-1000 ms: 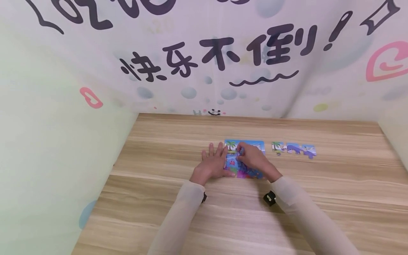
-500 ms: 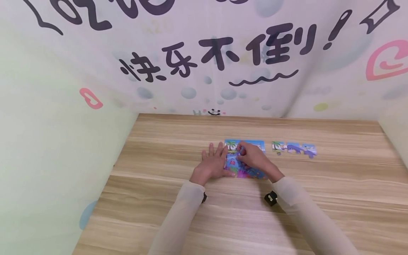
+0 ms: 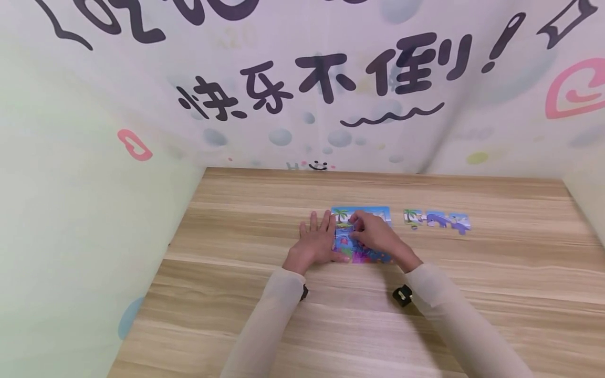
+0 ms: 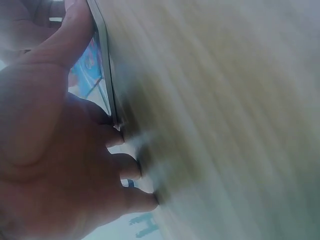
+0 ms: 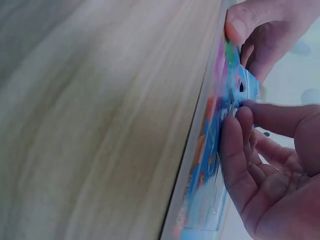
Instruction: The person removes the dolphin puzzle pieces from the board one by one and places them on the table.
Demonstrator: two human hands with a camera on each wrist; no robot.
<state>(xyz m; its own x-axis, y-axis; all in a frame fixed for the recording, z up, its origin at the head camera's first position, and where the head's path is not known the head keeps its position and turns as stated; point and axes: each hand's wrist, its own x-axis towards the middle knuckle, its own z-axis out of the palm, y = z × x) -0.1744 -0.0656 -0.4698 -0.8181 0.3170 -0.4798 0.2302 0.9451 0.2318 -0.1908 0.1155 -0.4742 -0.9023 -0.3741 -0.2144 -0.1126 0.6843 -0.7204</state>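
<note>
A small jigsaw puzzle tray (image 3: 373, 209) with a sea picture lies on the wooden table. My left hand (image 3: 315, 245) rests flat at its left side, fingers spread on the table and thumb along the tray's near edge. In the left wrist view those straight fingers (image 4: 131, 199) touch the tabletop. Over the middle of the tray my right hand (image 3: 375, 232) pinches a blue jigsaw piece (image 5: 246, 86) between thumb and fingertips. The right wrist view shows this piece tilted up from the tray. The hands hide part of the picture.
Right of the tray lie three loose jigsaw pieces: a palm tree piece (image 3: 413, 217), a purple dolphin piece (image 3: 437, 219) and another purple and white piece (image 3: 459, 222). A printed curtain (image 3: 264, 142) hangs along the table's (image 3: 264, 194) far edge.
The tray has shifted very slightly left. Less of the blue piece shows between my right fingers in the head view. My left hand stays in place.
</note>
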